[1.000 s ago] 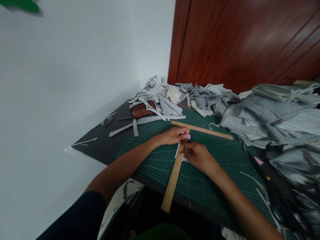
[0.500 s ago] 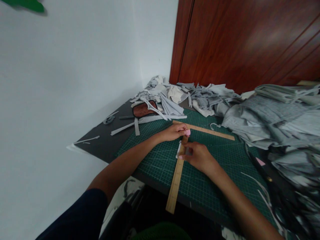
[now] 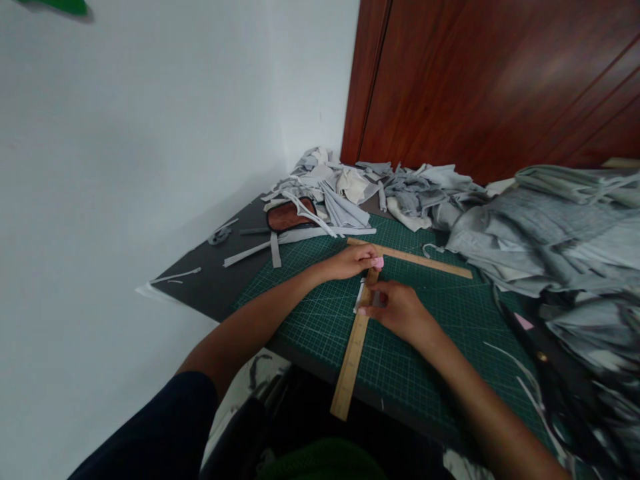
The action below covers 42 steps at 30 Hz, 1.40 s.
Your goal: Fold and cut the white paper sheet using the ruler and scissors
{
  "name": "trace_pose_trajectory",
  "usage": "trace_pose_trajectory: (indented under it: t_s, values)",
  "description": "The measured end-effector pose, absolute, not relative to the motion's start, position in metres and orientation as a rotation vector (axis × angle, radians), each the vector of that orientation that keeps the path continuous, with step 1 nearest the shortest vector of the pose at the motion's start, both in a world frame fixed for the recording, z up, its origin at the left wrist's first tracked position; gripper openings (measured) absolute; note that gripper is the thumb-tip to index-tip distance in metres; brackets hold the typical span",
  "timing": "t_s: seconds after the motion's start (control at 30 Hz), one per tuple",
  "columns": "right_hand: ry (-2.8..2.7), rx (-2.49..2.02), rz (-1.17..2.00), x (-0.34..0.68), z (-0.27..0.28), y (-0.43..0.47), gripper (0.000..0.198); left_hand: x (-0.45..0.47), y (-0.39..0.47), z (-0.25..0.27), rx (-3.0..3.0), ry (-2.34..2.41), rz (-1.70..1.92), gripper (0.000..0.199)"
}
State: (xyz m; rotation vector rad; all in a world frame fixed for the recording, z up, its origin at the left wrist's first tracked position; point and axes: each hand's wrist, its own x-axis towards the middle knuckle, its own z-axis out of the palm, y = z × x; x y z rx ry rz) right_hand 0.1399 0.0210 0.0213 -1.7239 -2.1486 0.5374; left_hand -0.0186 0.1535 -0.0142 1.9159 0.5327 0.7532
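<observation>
My left hand (image 3: 356, 261) is closed at the far end of a wooden ruler (image 3: 350, 363), pinching a small flat pink piece (image 3: 379, 263) whose kind I cannot make out. My right hand (image 3: 400, 308) grips the same ruler across its width, thumb on the near side and fingers farther up. A small white piece (image 3: 359, 297) shows along the ruler's left edge, partly hidden by the ruler and fingers. Beneath both hands lies a green gridded cutting mat (image 3: 305, 327). The ruler's near end sticks out past the table edge.
A second wooden ruler (image 3: 425, 261) lies across the mat beyond my hands. Grey and white fabric scraps (image 3: 345, 193) heap at the back, near a brown dark-edged pouch-like item (image 3: 289, 217). Grey cloth (image 3: 555, 230) is piled right, with black scissors (image 3: 545, 363) and a pink triangle (image 3: 524, 321).
The whole view has shifted slightly. Both hands keep their places on the ruler and pink piece, with hardly any visible movement.
</observation>
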Motion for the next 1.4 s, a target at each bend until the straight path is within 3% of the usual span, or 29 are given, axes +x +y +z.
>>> trace_pose_trajectory:
  t_s: [0.63, 1.07, 1.4]
  values:
    - [-2.172, -1.739, 0.542, 0.1388, 0.0232, 0.02, 0.027, -0.0163, 0.1547, -0.0204, 1.925, 0.544, 0.741, 0.019]
    - [-2.128, -1.747, 0.601, 0.1368, 0.0262, 0.0186, 0.044, -0.0167, 0.1613, -0.0192, 1.643, 0.494, 0.87, 0.051]
    - [-2.121, -1.723, 0.612, 0.1387, 0.0232, 0.019, 0.044, -0.0164, 0.163, -0.0207, 1.59, 0.519, 0.897, 0.051]
